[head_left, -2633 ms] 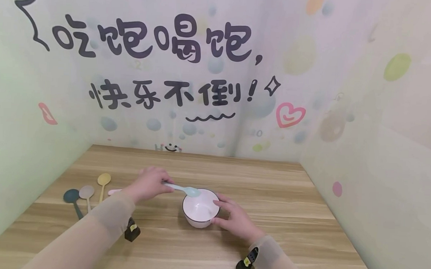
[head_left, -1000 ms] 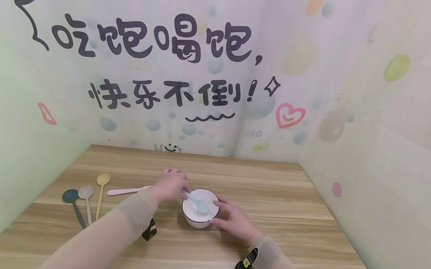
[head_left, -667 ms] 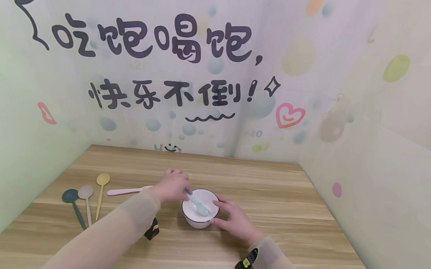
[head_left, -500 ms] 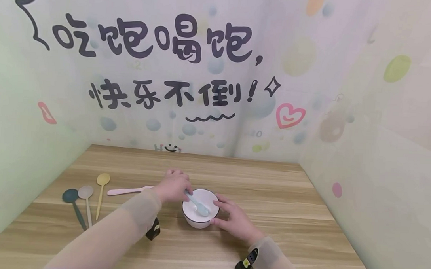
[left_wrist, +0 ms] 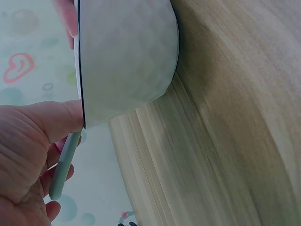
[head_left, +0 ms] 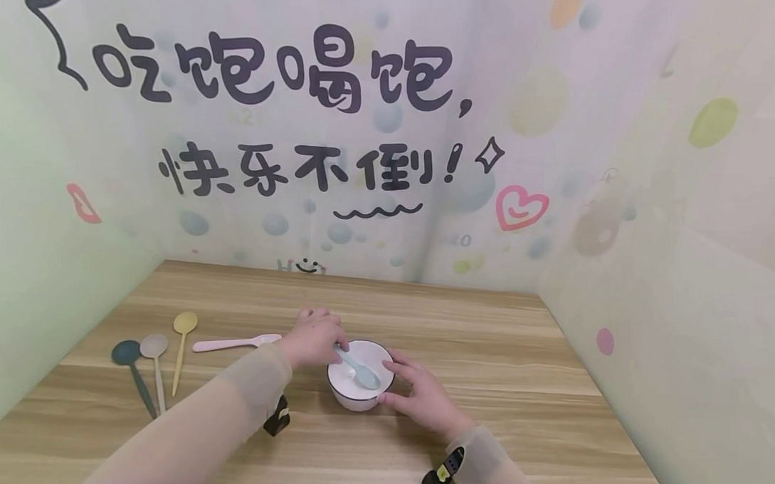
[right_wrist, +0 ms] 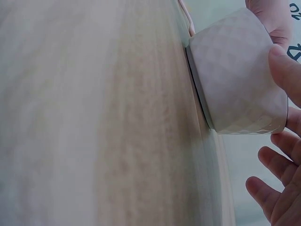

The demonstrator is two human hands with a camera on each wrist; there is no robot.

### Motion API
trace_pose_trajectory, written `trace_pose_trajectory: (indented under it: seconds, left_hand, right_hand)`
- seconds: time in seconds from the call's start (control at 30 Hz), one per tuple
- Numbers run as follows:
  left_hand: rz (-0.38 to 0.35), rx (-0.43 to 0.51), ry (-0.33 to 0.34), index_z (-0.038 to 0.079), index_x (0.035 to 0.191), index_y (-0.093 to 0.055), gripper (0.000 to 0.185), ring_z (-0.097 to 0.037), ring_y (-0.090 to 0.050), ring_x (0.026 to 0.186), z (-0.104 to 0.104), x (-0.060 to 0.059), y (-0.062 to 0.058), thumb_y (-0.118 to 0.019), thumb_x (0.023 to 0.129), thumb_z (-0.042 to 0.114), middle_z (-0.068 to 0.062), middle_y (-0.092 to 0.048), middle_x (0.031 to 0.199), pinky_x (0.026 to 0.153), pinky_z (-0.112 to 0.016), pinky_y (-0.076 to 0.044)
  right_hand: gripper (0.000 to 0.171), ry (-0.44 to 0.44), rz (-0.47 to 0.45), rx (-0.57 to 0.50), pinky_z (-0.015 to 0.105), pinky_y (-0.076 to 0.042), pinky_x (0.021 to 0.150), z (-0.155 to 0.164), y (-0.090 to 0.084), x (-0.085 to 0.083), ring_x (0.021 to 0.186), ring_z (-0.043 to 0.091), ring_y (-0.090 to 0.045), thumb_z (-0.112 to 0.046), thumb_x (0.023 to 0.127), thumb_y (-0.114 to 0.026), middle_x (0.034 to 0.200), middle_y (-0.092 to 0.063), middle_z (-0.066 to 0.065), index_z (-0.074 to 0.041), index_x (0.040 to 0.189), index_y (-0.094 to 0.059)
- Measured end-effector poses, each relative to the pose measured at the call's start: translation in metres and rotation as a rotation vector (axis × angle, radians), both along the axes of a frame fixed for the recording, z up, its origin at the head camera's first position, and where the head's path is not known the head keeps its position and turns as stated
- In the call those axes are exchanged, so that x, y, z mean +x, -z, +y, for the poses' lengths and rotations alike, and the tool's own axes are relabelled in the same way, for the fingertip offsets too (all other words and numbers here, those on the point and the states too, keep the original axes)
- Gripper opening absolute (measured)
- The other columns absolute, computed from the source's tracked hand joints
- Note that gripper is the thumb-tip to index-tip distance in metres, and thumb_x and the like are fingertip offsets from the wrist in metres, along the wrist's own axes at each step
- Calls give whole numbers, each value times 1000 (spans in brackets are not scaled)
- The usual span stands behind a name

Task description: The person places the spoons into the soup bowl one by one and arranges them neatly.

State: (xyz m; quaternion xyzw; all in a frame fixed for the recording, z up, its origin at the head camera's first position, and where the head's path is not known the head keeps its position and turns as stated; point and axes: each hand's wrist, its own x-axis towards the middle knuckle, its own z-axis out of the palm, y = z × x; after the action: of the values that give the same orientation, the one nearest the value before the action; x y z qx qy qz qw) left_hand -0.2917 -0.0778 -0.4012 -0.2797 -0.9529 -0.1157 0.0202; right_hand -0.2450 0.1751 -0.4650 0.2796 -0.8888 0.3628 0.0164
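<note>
- The left hand [head_left: 313, 339] pinches the light blue spoon [head_left: 359, 369] by its handle, fingers clenched round it; the spoon's head sits inside the bowl.
- The right hand [head_left: 420, 396] steadies the white bowl [head_left: 357, 383] at frame centre, fingers resting against its wall.
- The bowl looks stiff, smooth and breakable, best held by its sides; the spoon looks light and rigid.
- Four more spoons [head_left: 156, 355] lie at left on the wooden surface [head_left: 518, 360].

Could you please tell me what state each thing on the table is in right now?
White bowl: upright on the table, light blue spoon head inside.
Light blue spoon: held by left hand, tilted into the bowl.
Right hand: steadies the bowl's side.
Pink spoon: lying flat.
Yellow spoon, beige spoon, dark teal spoon: lying side by side, untouched.
</note>
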Motion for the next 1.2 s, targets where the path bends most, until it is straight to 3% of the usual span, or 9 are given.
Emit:
trace_pose_trajectory:
  seconds: [1.2]
  left_hand:
    - [3, 46, 11, 23, 95, -76, 23, -27, -46, 113, -10, 3, -3, -82, 74, 27, 5, -62, 102, 97, -56, -24]
  right_hand:
    - [68, -9, -5, -17, 50, -30, 108, -1, -1, 0, 137, 28, -35, -45, 83, -72, 151, -38, 7, -4, 134, -55]
